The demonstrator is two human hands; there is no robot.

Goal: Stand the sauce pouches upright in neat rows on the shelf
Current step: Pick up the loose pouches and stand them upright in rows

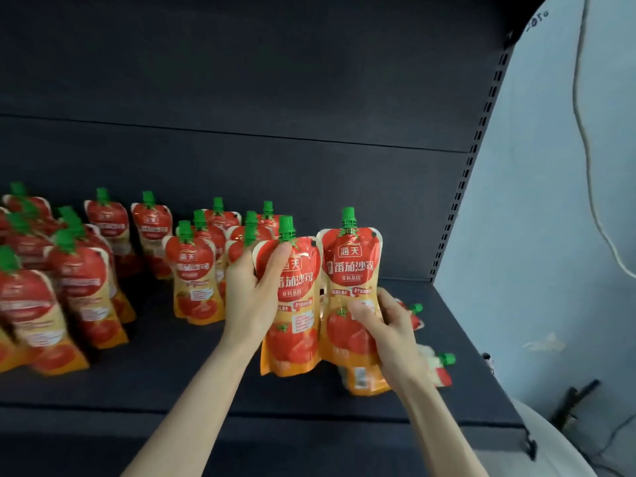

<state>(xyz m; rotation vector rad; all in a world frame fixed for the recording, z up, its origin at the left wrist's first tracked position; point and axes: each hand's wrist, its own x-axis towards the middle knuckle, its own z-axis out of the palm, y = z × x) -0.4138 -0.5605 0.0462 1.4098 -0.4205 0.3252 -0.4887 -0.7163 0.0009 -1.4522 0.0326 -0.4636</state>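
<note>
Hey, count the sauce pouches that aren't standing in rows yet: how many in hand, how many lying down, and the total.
In left hand: 1 pouch
In right hand: 1 pouch
Lying on the shelf: 2 pouches
Total: 4

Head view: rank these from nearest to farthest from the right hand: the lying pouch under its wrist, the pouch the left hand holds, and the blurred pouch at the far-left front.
1. Lying pouch: on its side beneath the right hand, at the shelf's right.
2. Left-hand pouch: upright, just left of the right hand's own pouch.
3. Far-left front pouch: standing at the frame's left edge.
</note>
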